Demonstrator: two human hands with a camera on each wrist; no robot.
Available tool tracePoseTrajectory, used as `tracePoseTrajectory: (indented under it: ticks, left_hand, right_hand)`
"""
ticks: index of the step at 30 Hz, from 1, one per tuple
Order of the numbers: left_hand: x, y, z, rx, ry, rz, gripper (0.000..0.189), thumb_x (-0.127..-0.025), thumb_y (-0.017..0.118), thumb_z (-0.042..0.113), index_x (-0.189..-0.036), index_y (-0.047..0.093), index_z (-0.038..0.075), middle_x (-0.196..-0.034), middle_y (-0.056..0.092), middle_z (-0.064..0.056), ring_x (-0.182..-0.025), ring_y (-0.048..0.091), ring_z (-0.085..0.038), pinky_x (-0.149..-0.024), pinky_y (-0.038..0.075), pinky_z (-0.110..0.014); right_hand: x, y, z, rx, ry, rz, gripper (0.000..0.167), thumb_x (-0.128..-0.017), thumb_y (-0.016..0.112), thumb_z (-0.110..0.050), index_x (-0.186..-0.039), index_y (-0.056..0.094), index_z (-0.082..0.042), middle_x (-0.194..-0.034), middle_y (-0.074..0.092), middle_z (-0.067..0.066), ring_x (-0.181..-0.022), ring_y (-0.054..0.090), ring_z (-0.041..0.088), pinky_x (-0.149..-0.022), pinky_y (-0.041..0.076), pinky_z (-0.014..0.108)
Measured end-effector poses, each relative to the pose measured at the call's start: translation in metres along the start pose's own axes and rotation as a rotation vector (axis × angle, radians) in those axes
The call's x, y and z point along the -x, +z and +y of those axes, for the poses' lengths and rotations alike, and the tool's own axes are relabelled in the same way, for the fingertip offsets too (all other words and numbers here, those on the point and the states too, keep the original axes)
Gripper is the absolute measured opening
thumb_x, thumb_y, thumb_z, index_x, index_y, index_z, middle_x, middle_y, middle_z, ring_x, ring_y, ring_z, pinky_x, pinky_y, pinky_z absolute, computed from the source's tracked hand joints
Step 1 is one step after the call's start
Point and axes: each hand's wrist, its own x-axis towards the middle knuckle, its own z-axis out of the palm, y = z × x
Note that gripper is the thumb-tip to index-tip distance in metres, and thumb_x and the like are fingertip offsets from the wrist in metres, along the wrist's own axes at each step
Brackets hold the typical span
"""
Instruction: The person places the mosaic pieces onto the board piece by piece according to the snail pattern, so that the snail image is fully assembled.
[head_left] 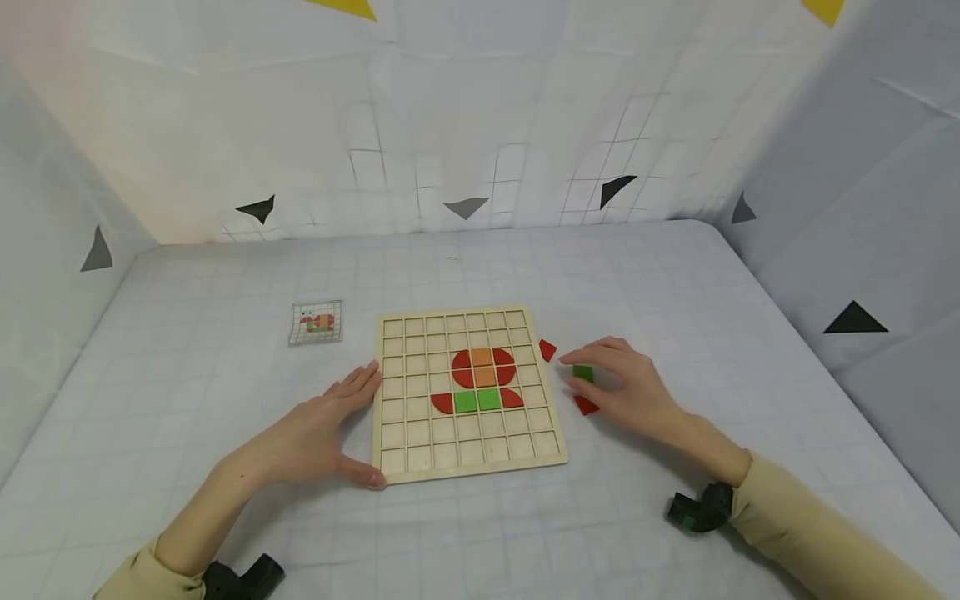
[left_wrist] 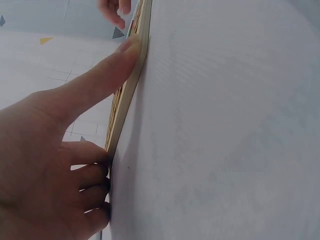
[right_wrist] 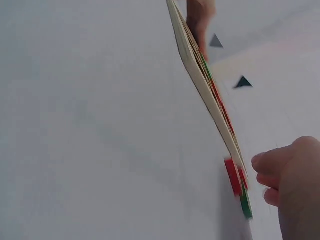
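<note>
A square wooden grid board [head_left: 395,436] lies on the table. Red rounded pieces, orange squares [head_left: 482,377] and green squares [head_left: 477,401] fill some of its cells. My left hand [head_left: 311,435] rests along the board's left edge, fingers extended, its thumb [left_wrist: 107,72] at the near left corner. To the board's right, my right hand [head_left: 628,387] hovers over a green piece [head_left: 582,372] and a red piece [head_left: 586,406], partly covering them. Nothing shows between its fingers. Another red piece [head_left: 548,349] lies close to the board's right edge, beyond the fingertips.
Left of the board and farther back lies a small pattern card [head_left: 316,322] with a printed coloured figure. White sheets with black and yellow patches form walls [head_left: 465,117] behind and beside the white table [head_left: 615,275].
</note>
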Motion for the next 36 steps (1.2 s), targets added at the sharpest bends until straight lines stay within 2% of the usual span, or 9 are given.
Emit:
tracePoseTrajectory:
  ticks: [4,9,15,29,32,36]
  left_hand:
    - [0.000,0.000,0.000,-0.001,-0.009,-0.007,0.133,-0.059,0.084,0.069,-0.158,0.024,0.004,-0.168,0.012,-0.009,-0.154,0.012,-0.034,-0.122,0.019,-0.059]
    - [0.000,-0.001,0.001,-0.002,-0.007,-0.005,0.133,-0.059,0.084,0.068,-0.158,0.024,0.004,-0.168,0.012,-0.008,-0.154,0.012,-0.033,-0.123,0.019,-0.057]
    - [0.001,-0.002,0.001,-0.006,-0.001,-0.003,0.132,-0.059,0.084,0.069,-0.158,0.024,0.003,-0.168,0.013,-0.010,-0.154,0.013,-0.035,-0.122,0.019,-0.058]
    - [0.001,0.000,-0.001,-0.001,-0.015,-0.002,0.134,-0.058,0.083,0.070,-0.158,0.024,0.005,-0.168,0.012,-0.009,-0.154,0.013,-0.035,-0.121,0.019,-0.059]
    - [0.001,0.000,-0.001,-0.001,-0.015,-0.003,0.133,-0.058,0.083,0.071,-0.158,0.024,0.005,-0.168,0.012,-0.008,-0.154,0.012,-0.035,-0.121,0.019,-0.060]
    - [0.001,0.000,-0.001,0.004,-0.008,-0.001,0.133,-0.059,0.083,0.070,-0.159,0.024,0.006,-0.168,0.012,-0.007,-0.154,0.012,-0.034,-0.122,0.019,-0.059]
  right_hand:
    - [0.016,-0.015,0.015,0.048,0.014,0.017,0.042,-0.070,0.086,0.000,-0.110,0.075,-0.008,-0.101,0.074,0.000,-0.099,0.060,0.013,-0.093,0.043,0.011]
    - [0.026,-0.021,0.025,0.065,0.047,-0.015,0.043,-0.071,0.088,-0.004,-0.111,0.075,-0.011,-0.104,0.074,-0.003,-0.100,0.060,0.012,-0.094,0.042,0.011]
    - [0.026,-0.022,0.026,0.053,0.077,-0.042,0.040,-0.073,0.088,-0.008,-0.111,0.075,-0.013,-0.104,0.074,-0.004,-0.101,0.061,0.011,-0.096,0.041,0.013]
    - [0.026,-0.018,0.027,0.079,0.055,-0.014,0.040,-0.071,0.088,-0.005,-0.108,0.076,-0.013,-0.102,0.074,-0.004,-0.099,0.061,0.011,-0.093,0.043,0.011]
    - [0.025,-0.019,0.027,0.117,0.045,-0.008,0.039,-0.070,0.089,-0.006,-0.107,0.076,-0.014,-0.100,0.074,-0.005,-0.097,0.061,0.011,-0.091,0.043,0.011]
    - [0.023,-0.021,0.025,0.114,0.075,0.008,0.037,-0.071,0.089,-0.008,-0.105,0.077,-0.015,-0.098,0.074,-0.005,-0.095,0.063,0.010,-0.088,0.046,0.012]
